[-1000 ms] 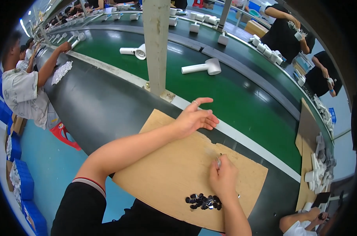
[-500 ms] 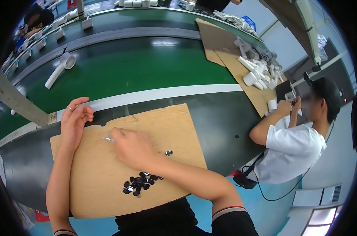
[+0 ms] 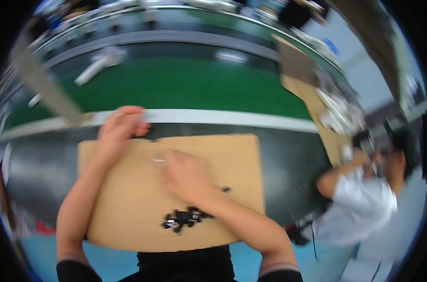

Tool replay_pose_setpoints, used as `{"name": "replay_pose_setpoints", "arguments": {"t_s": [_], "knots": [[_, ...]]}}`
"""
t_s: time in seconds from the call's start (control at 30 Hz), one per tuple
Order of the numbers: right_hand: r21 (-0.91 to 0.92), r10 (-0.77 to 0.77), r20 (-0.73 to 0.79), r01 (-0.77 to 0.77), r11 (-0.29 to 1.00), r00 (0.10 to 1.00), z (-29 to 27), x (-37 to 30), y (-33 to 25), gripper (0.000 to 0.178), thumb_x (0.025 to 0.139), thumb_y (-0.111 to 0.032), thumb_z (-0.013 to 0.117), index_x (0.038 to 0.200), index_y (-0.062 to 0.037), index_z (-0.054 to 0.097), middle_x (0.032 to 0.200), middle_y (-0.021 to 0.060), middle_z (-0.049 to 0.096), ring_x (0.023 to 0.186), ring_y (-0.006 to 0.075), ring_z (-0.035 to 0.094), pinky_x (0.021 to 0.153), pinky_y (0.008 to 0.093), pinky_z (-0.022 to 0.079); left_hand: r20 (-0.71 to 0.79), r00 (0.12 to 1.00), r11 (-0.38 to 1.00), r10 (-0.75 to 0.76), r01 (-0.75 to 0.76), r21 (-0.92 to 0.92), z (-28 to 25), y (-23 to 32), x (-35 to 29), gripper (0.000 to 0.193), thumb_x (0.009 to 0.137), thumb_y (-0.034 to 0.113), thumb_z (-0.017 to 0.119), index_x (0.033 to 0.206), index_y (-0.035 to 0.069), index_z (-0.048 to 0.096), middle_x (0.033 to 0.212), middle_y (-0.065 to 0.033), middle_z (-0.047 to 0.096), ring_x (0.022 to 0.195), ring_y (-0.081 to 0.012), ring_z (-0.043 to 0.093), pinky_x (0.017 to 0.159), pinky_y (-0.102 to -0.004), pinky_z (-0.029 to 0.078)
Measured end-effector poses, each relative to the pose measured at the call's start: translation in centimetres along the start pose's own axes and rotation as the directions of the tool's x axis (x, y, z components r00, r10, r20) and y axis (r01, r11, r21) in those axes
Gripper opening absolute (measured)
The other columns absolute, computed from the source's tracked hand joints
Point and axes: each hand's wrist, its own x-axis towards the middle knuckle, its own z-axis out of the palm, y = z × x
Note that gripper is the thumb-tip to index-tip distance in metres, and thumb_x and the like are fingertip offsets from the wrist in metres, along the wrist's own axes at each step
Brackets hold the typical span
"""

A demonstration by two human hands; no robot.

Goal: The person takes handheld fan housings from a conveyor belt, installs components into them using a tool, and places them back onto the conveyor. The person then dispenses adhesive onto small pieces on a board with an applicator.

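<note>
A brown cardboard sheet (image 3: 129, 207) lies on the dark table. My right hand (image 3: 185, 174) is closed over its upper middle, with a thin, shiny, pointed thing (image 3: 159, 160) sticking out at the fingertips; blur hides its kind. Near the sheet's far left edge is my left hand (image 3: 121, 129), its fingers bent toward the right. They are smeared, so whether they hold anything does not show. Several small black shiny pieces (image 3: 185, 217) are heaped under my right forearm. One more black piece (image 3: 226, 189) lies apart, right of that wrist.
Beyond a white rail (image 3: 199, 116) runs a green conveyor belt (image 3: 190, 89) carrying a white shower-head-like part (image 3: 100, 66). A grey post (image 3: 49, 84) stands at left. White and grey parts (image 3: 338, 110) pile on cardboard at right, beside a person in white (image 3: 356, 209).
The whole view has shifted and blurred, with the scene sliding rightward. My left hand's fingers look more curled. The right hand stays closed over the sheet, the shiny tip still showing.
</note>
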Motion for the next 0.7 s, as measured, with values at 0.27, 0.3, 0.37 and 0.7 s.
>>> {"name": "replay_pose_setpoints", "arguments": {"t_s": [0.27,0.3,0.37,0.7], "knots": [[-0.011,-0.053,-0.081,0.053,0.999,0.995,-1.3,-0.9,-1.4,0.013,0.084,-0.008,0.063,0.081,-0.0034,0.051,0.068,0.0193,0.057,0.062,0.0412,0.06,0.055,0.0474,0.047,0.21,0.975,0.997,0.076,-0.069,-0.042,-0.4,-0.8,-0.1,0.02,0.1,0.01,0.051,0.115,0.0,0.06,0.094,-0.0107,0.07,0.083,-0.0145,0.065,0.077,-0.0288,0.054],[-0.022,-0.029,-0.059,0.028,0.999,0.998,-0.9,-0.8,-1.6,0.014,0.082,-0.006,0.064,0.082,-0.0039,0.05,0.067,0.0185,0.058,0.062,0.0405,0.061,0.055,0.0473,0.047,0.201,0.977,0.998,0.065,-0.06,-0.029,-0.8,-0.7,-0.6,0.02,0.1,0.011,0.051,0.115,0.0,0.06,0.094,-0.0103,0.07,0.084,-0.014,0.065,0.076,-0.0286,0.054],[-0.011,-0.048,-0.055,0.047,0.999,0.997,-0.4,-0.6,-1.9,0.014,0.083,-0.006,0.064,0.081,-0.0039,0.051,0.068,0.0182,0.058,0.062,0.0403,0.06,0.055,0.0475,0.047,0.187,0.978,0.996,0.09,-0.086,-0.031,-1.4,-0.7,-1.0,0.019,0.1,0.011,0.052,0.114,0.001,0.061,0.094,-0.0098,0.07,0.084,-0.0136,0.065,0.075,-0.0284,0.054],[-0.045,-0.001,-0.022,0.0,0.999,1.0,-0.1,0.0,-0.3,0.019,0.083,-0.013,0.064,0.099,-0.0064,0.057,0.08,0.0192,0.064,0.074,0.0415,0.065,0.064,0.0511,0.052,0.109,0.994,0.999,0.017,-0.022,0.044,-0.6,-0.8,-0.2,0.024,0.094,0.005,0.053,0.117,0.001,0.06,0.095,-0.0113,0.07,0.082,-0.0141,0.063,0.077,-0.028,0.052]]}}
